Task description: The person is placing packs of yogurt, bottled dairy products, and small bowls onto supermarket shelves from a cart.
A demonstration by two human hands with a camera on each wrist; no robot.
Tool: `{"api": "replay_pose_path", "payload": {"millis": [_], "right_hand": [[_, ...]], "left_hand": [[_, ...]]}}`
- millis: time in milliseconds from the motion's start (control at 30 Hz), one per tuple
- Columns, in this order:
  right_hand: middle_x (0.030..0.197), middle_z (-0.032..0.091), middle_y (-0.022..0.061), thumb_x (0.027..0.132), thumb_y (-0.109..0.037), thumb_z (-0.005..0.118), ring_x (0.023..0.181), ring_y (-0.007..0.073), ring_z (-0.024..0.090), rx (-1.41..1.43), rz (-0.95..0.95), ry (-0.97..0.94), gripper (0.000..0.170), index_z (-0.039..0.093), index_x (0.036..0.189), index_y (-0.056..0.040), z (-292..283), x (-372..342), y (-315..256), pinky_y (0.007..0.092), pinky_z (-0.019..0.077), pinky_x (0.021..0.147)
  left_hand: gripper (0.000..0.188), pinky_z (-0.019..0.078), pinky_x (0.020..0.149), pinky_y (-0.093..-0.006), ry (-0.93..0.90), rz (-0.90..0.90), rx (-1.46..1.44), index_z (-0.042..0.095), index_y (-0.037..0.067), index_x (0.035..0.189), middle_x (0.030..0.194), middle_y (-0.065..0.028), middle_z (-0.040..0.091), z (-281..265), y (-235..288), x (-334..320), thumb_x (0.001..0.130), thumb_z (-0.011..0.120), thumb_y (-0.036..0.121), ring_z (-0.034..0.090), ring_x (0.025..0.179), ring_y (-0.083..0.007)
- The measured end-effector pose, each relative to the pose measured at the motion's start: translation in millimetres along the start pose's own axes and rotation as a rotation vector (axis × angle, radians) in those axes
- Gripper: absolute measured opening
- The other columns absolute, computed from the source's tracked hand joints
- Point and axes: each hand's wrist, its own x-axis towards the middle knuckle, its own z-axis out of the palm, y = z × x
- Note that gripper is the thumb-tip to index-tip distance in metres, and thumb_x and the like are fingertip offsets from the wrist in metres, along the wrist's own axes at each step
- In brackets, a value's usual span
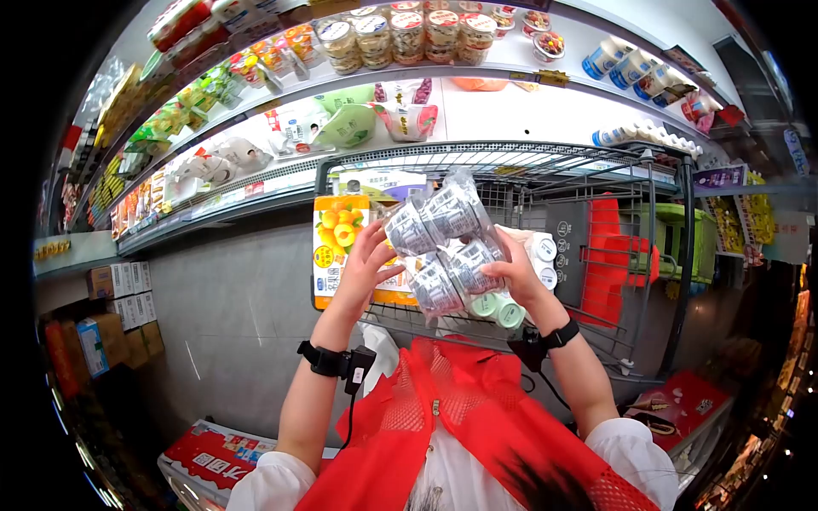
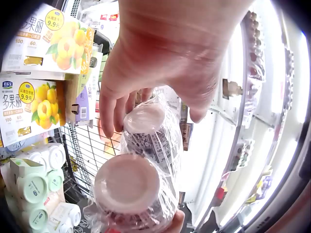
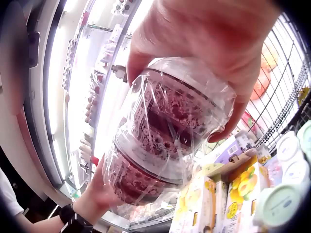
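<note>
A clear plastic pack of several patterned cups [image 1: 445, 223] is held above a wire shopping cart [image 1: 635, 255]. The right hand [image 1: 518, 271] grips its right side, thumb over the front; in the right wrist view that hand [image 3: 209, 43] curls round one end of the cups [image 3: 170, 116]. At the pack's left side the left hand [image 1: 362, 268] has its fingers spread and slightly bent. The left wrist view shows this hand [image 2: 165, 63] beside the wrapped cups [image 2: 129, 184], fingertips at the upper cup; whether it bears weight cannot be told.
Inside the cart are yellow fruit-print boxes [image 1: 341, 247], green-lidded bottles [image 1: 509, 315], a red item [image 1: 607, 260] and a green basket [image 1: 694, 243]. Behind the cart run chilled shelves with tubs [image 1: 407, 38] and pouches [image 1: 349, 126]. Cartons [image 1: 106, 341] stand at the left.
</note>
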Motion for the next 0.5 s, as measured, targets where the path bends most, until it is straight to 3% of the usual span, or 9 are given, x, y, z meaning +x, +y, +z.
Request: {"api": "replay_pose_path", "payload": {"millis": [33,133,200,300,333,367,433,500], "right_hand": [[0.117,0.052,0.0094,0.059,-0.01,0.065,0.107,0.0179,0.049,0.045,0.022,-0.038,0.074,0.039,0.127,0.0034,18,-6,5,0.0284,0.0376,0.092],[0.118,0.051,0.0099,0.06,-0.01,0.065,0.107,0.018,0.049,0.073,0.036,-0.136,0.074,0.038,0.128,0.0036,82,-23,13,0.0287,0.0374,0.092],[0.121,0.05,0.0099,0.062,-0.013,0.064,0.109,0.0183,0.048,-0.148,0.056,-0.264,0.075,0.037,0.129,0.0042,124,-32,19,0.0286,0.0365,0.093],[0.124,0.049,0.0113,0.067,-0.019,0.061,0.112,0.0185,0.047,-0.174,0.024,-0.338,0.071,0.037,0.13,0.0042,177,-28,35,0.0288,0.034,0.095],[0.128,0.046,0.0137,0.075,-0.027,0.055,0.115,0.0232,0.044,-0.117,-0.105,-0.372,0.067,0.036,0.131,0.0032,198,-22,32,0.0328,0.0347,0.096],[0.132,0.041,0.0161,0.08,-0.037,0.051,0.116,0.0291,0.043,0.37,-0.128,-0.326,0.069,0.031,0.133,0.0028,218,-18,35,0.0378,0.0371,0.095],[0.135,0.036,0.0166,0.084,-0.043,0.048,0.116,0.0332,0.043,0.555,-0.085,-0.354,0.073,0.022,0.136,0.0006,248,-22,45,0.0398,0.0391,0.094],[0.136,0.035,0.0153,0.087,-0.043,0.045,0.116,0.0316,0.044,0.656,-0.079,-0.403,0.072,0.015,0.138,-0.0031,280,-31,58,0.0415,0.0403,0.093]], "left_hand": [[0.066,0.0424,0.091,-0.0408,-0.016,-0.002,-0.032,0.021,0.01,0.137,0.13,-0.0085,0.04,-15,2,-15,0.086,0.051,0.041,0.048,0.113,-0.0225],[0.074,0.0464,0.087,-0.0411,-0.313,-0.048,-0.136,0.025,0.008,0.136,0.129,-0.0081,0.042,-70,15,-63,0.081,0.058,0.044,0.049,0.112,-0.0202],[0.076,0.0464,0.088,-0.0416,-0.333,-0.055,-0.091,0.026,0.007,0.136,0.128,-0.0084,0.043,-107,11,-103,0.079,0.059,0.045,0.049,0.112,-0.0205],[0.078,0.0434,0.091,-0.0443,-0.386,-0.036,-0.093,0.028,0.008,0.135,0.125,-0.0099,0.046,-146,18,-170,0.076,0.061,0.048,0.049,0.112,-0.0225],[0.078,0.0424,0.092,-0.0454,-0.37,0.014,-0.186,0.029,0.009,0.135,0.126,-0.0105,0.047,-159,19,-189,0.076,0.06,0.049,0.049,0.112,-0.0235],[0.077,0.0414,0.093,-0.0466,-0.363,0.064,-0.273,0.03,0.009,0.134,0.126,-0.0111,0.047,-171,22,-205,0.076,0.06,0.05,0.05,0.112,-0.0245],[0.074,0.0408,0.093,-0.048,-0.317,0.093,-0.255,0.033,0.01,0.133,0.128,-0.0114,0.046,-192,29,-233,0.077,0.058,0.05,0.049,0.113,-0.0265],[0.074,0.0401,0.095,-0.0446,-0.258,0.162,-0.448,0.035,0.005,0.131,0.124,-0.0119,0.049,-203,40,-252,0.077,0.058,0.051,0.051,0.111,-0.0256]]}}
